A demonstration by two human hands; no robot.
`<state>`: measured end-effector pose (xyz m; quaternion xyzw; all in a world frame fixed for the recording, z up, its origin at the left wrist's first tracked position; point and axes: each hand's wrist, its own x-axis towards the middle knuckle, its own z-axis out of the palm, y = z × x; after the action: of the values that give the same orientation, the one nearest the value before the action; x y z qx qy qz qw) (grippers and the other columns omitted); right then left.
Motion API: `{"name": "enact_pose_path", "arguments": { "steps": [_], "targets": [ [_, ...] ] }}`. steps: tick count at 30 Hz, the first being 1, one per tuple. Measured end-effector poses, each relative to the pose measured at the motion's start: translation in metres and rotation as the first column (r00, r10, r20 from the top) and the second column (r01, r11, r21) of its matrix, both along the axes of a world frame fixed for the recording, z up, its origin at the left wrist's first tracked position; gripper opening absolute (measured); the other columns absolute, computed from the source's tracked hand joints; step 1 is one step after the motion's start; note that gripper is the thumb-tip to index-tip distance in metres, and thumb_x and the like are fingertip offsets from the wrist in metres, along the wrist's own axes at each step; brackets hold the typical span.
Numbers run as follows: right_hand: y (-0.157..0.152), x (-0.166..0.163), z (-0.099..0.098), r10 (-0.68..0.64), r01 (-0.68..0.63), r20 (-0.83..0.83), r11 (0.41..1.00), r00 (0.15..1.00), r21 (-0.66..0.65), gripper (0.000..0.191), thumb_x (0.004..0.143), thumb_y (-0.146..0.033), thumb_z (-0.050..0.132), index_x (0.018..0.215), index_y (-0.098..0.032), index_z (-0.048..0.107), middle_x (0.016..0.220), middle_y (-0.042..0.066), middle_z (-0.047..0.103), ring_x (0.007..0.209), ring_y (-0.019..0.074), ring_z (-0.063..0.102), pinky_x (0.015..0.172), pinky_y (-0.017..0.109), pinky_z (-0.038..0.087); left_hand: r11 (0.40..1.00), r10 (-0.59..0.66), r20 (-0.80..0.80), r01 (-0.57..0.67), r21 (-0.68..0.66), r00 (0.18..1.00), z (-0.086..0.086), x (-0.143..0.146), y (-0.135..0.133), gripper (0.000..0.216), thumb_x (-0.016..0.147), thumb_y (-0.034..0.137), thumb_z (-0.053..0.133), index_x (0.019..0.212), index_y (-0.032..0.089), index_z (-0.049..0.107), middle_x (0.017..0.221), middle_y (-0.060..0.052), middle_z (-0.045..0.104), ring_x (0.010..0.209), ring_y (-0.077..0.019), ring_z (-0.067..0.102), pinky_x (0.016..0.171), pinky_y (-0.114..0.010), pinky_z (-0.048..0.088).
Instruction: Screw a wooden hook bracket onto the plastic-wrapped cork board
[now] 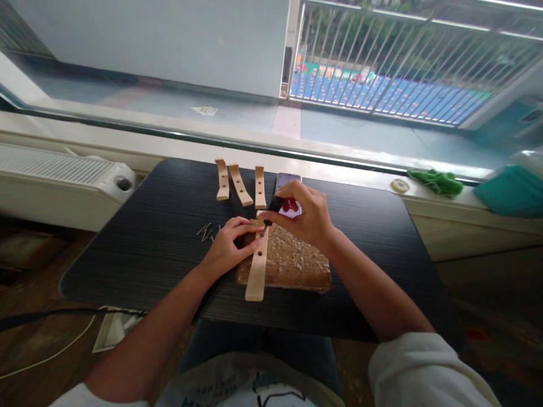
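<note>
A pale curved wooden piece point(255, 278) with holes along it lies across a brown block wrapped in tape or film point(297, 263). My left hand point(231, 243) grips the wooden piece from its left side, fingers at the upper hole. In my right hand point(307, 212) is a screwdriver point(276, 204) with a black and red handle, held tilted. Its tip meets the wooden piece beside my left fingertips; whether a screw sits under it I cannot make out. Several loose screws point(206, 232) lie left of my left hand.
Three more wooden pieces, a left one point(222, 180), a middle one point(240, 185) and a right one point(260, 186), lie at the back of the dark table point(139, 243). A phone point(288, 180) is behind my right hand. On the windowsill are a green cloth point(436, 182) and a tape roll point(399, 185).
</note>
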<state>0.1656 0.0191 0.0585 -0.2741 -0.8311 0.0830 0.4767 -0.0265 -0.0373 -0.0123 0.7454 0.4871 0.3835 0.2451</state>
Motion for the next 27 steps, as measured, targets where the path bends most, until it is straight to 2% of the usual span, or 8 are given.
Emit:
{"name": "enact_pose_path", "arguments": {
  "steps": [9, 14, 18, 22, 25, 27],
  "targets": [
    [-0.003, -0.003, 0.000, -0.001, -0.004, -0.061, 0.997, 0.998, -0.071, 0.028, 0.076, -0.038, 0.071, 0.087, -0.023, 0.049, 0.068, -0.006, 0.053, 0.052, 0.0064, 0.043, 0.049, 0.024, 0.041, 1.000, 0.004, 0.004, -0.004, -0.005, 1.000, 0.001, 0.000, 0.001, 0.023, 0.081, 0.031, 0.064, 0.100, 0.022, 0.072, 0.099, -0.005, 0.063, 0.097, -0.0219, 0.060, 0.090, -0.039, 0.050],
    [0.001, -0.003, -0.003, 0.091, -0.089, -0.080, 0.996, 0.993, 0.028, 0.024, 0.078, -0.030, 0.070, 0.088, -0.023, 0.049, 0.070, -0.006, 0.052, 0.053, 0.0057, 0.043, 0.049, 0.023, 0.039, 1.000, -0.002, 0.005, 0.002, -0.003, 1.000, 0.001, 0.000, 0.001, 0.023, 0.081, 0.029, 0.064, 0.101, 0.022, 0.071, 0.099, -0.005, 0.062, 0.098, -0.0219, 0.059, 0.091, -0.039, 0.049],
    [0.003, -0.001, -0.002, 0.146, -0.141, -0.071, 0.987, 0.987, 0.071, 0.021, 0.080, -0.032, 0.068, 0.087, -0.021, 0.050, 0.068, -0.005, 0.050, 0.052, 0.0058, 0.042, 0.047, 0.022, 0.038, 1.000, -0.008, 0.015, 0.008, -0.004, 1.000, 0.001, 0.000, 0.000, 0.022, 0.081, 0.029, 0.064, 0.101, 0.021, 0.071, 0.098, -0.005, 0.062, 0.096, -0.0214, 0.060, 0.091, -0.038, 0.049],
    [0.003, 0.005, 0.005, 0.238, -0.238, 0.009, 0.971, 0.971, 0.006, 0.013, 0.084, -0.021, 0.058, 0.095, -0.020, 0.053, 0.074, -0.003, 0.055, 0.057, 0.0063, 0.046, 0.051, 0.022, 0.041, 1.000, -0.009, 0.012, 0.009, -0.008, 1.000, 0.001, 0.000, 0.001, 0.022, 0.081, 0.028, 0.064, 0.099, 0.020, 0.071, 0.097, -0.005, 0.061, 0.094, -0.0209, 0.060, 0.090, -0.038, 0.050],
    [0.003, 0.011, 0.012, 0.304, -0.301, 0.074, 0.952, 0.950, -0.048, 0.019, 0.083, -0.014, 0.057, 0.101, -0.017, 0.055, 0.078, -0.001, 0.058, 0.061, 0.0056, 0.050, 0.054, 0.021, 0.042, 1.000, -0.009, 0.009, 0.009, -0.005, 1.000, 0.001, 0.000, 0.001, 0.022, 0.081, 0.028, 0.064, 0.100, 0.019, 0.071, 0.097, -0.005, 0.061, 0.094, -0.0205, 0.059, 0.090, -0.038, 0.049],
    [0.004, 0.014, 0.015, 0.313, -0.305, 0.101, 0.948, 0.944, -0.088, 0.018, 0.084, -0.015, 0.057, 0.102, -0.017, 0.056, 0.077, -0.001, 0.059, 0.062, 0.0052, 0.052, 0.055, 0.020, 0.043, 1.000, -0.009, 0.007, 0.009, -0.001, 1.000, 0.001, 0.000, 0.001, 0.022, 0.081, 0.028, 0.064, 0.100, 0.018, 0.071, 0.096, -0.005, 0.060, 0.094, -0.0203, 0.059, 0.089, -0.037, 0.049]
  ]
}}
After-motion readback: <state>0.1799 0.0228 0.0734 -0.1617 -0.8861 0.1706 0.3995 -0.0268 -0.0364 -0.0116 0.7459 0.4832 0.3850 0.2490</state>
